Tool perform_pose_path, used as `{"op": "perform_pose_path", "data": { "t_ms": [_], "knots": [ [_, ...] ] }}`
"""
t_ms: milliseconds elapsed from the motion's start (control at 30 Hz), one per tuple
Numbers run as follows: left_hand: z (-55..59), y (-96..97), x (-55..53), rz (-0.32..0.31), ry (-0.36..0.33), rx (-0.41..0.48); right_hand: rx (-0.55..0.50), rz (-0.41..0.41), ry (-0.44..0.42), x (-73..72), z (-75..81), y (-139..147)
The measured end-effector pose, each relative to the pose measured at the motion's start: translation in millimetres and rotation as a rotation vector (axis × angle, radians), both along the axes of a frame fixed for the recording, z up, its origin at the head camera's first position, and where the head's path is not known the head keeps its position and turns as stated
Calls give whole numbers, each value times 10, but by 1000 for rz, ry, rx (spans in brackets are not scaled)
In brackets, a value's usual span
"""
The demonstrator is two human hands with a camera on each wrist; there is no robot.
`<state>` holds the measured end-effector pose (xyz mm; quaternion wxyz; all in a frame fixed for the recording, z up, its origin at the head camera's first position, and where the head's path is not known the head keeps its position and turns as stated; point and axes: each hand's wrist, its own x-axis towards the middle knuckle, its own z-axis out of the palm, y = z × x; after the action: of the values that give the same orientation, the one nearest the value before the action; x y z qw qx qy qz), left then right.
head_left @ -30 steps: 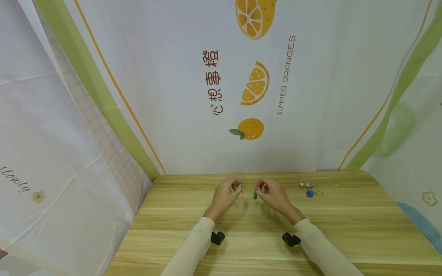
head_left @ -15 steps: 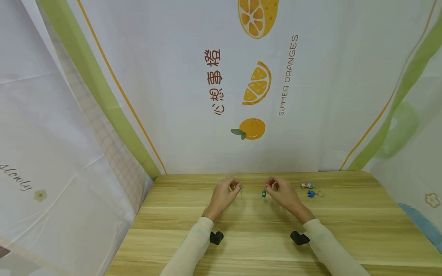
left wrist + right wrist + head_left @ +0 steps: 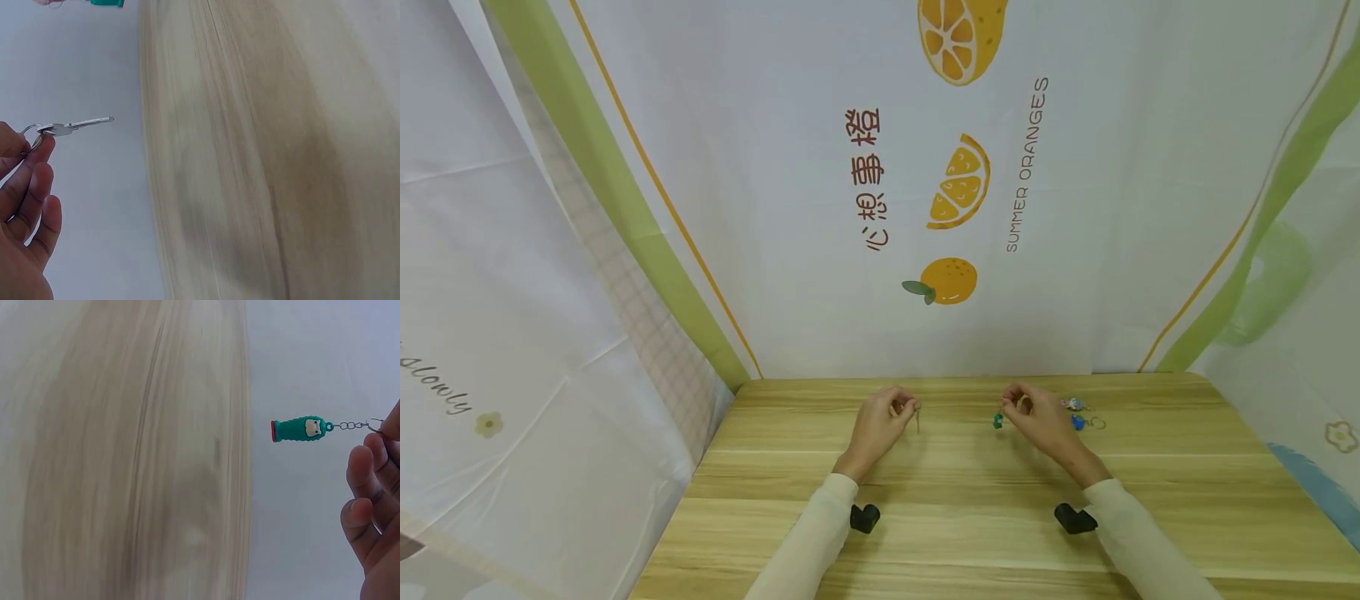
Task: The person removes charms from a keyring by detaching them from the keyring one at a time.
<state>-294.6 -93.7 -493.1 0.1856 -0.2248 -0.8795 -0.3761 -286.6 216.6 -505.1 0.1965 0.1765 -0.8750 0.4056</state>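
My left hand point(image 3: 880, 421) pinches a metal ring between thumb and forefinger, and a silver key point(image 3: 69, 126) hangs from it above the table. In the head view the key points down from the fingertips. Off to the right, my right hand point(image 3: 1037, 417) pinches the ring of a keychain. Its green figure with a pale face point(image 3: 300, 429) dangles on a short chain, with a red base at its end. Key and keychain are well apart. Behind the right hand lie a blue keychain point(image 3: 1078, 423) and a pink and pale blue keychain point(image 3: 1072, 404), each partly covered by it.
The wooden table point(image 3: 940, 517) runs back to a white cloth point(image 3: 790, 275) printed with oranges. More cloth hangs on the left and right sides. A black camera mount sits at each wrist, the left one point(image 3: 865, 518) and the right one point(image 3: 1075, 518).
My right hand has moved right with the green keychain, toward the keychains on the table. My left hand has shifted slightly left with the key. The gap between the hands has widened.
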Motion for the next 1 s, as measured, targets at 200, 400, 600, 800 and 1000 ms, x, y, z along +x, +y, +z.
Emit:
{"op": "perform_pose_path", "data": {
  "t_ms": [200,400,600,800,1000],
  "knots": [
    [-9,-66,-21,29,-36,8,8,-26,-28,19,-12,148],
    [-17,-119,-32,40,-37,20,27,-62,-23,35,-34,293],
    [-39,-180,-38,55,-97,56,56,-103,-8,58,-51,418],
    [-64,-244,-45,70,-130,88,50,-127,-86,91,-48,557],
    [-107,-338,-57,87,-178,124,62,-150,-86,145,-53,684]
  ]
}}
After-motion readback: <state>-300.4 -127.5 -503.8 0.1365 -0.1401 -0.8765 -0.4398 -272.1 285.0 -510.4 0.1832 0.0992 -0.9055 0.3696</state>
